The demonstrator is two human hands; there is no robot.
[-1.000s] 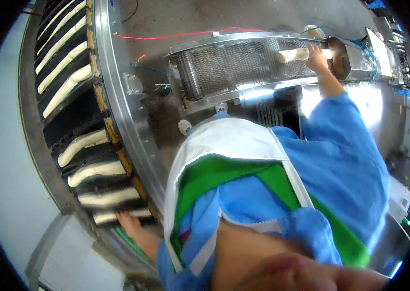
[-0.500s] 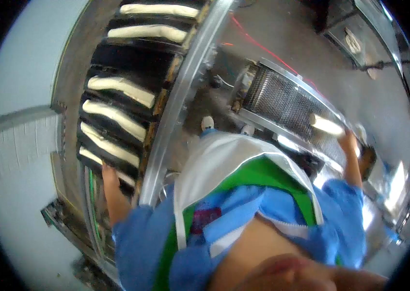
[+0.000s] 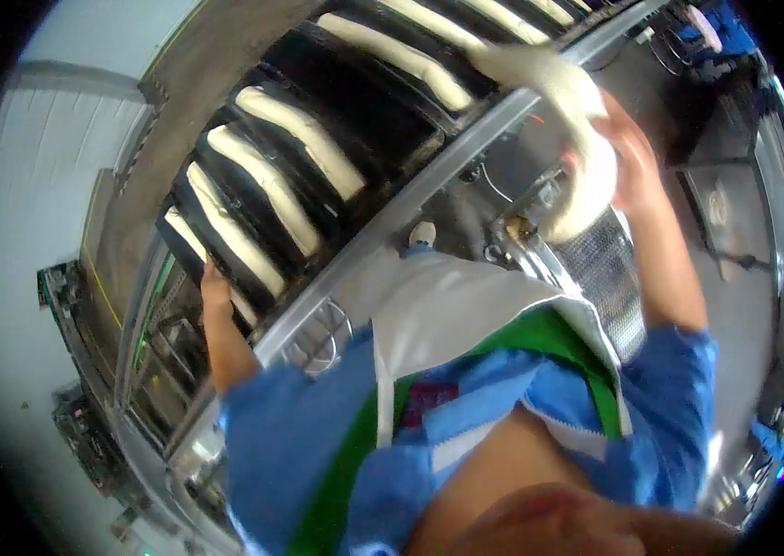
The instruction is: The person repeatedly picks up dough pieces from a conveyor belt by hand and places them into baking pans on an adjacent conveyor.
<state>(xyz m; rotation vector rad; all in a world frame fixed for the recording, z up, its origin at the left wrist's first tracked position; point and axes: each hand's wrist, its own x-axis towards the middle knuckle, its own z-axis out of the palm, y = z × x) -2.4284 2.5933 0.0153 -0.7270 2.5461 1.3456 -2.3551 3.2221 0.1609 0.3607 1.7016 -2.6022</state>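
Observation:
A long, pale strip of dough hangs bent and blurred from my right hand. My fingers are closed around it, partly hidden by the dough, and its upper end reaches over the edge of the black trays. My left hand lies on the nearest dough strip at the trays' lower left, its fingers stretched out along it. Beside that strip, more dough strips rest in the black grooves, roughly parallel. One groove between the strips shows bare black.
A metal rail runs along the trays' near side. Behind my right forearm is a mesh conveyor. A metal-framed stand is at the right, and wire hoops sit below the rail.
My right hand has carried the dough strip from above the mesh conveyor up to the tray edge. The view has turned, and my left hand stays at the nearest strip.

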